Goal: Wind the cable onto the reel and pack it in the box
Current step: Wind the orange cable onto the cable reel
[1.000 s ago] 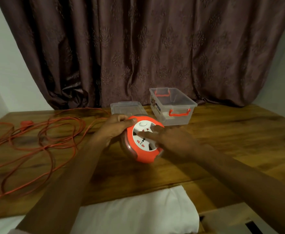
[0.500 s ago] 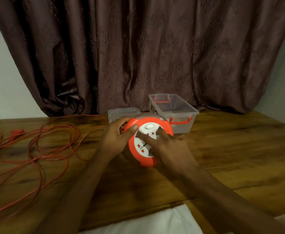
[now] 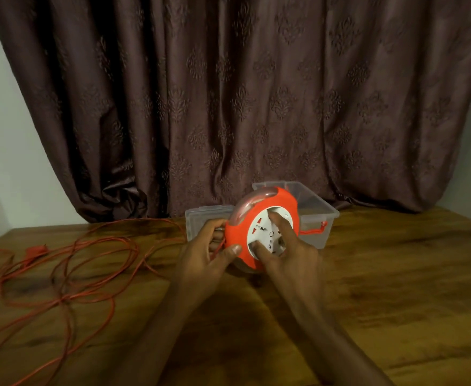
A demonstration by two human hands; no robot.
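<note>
A round orange reel [image 3: 281,203] with a white socket face stands tilted on edge just above the wooden table. My left hand [image 3: 203,260] grips its left rim, thumb on the orange front. My right hand [image 3: 290,252] presses its fingers into the white centre hub. A long orange cable [image 3: 89,263] lies in loose loops over the left of the table and runs to the reel, its plug [image 3: 36,250] far left. Behind the reel stands the clear plastic box [image 3: 316,207] with orange latches, open, partly hidden by the reel.
The clear lid [image 3: 201,221] lies flat just left of the box, behind my left hand. A brown patterned curtain [image 3: 256,107] hangs along the table's far edge. The wooden table [image 3: 396,288] stretches to the right and front.
The reel has been raised and tilted more upright, closer to the box. My right fingers have shifted around the white hub, and the view has lifted away from the near table edge.
</note>
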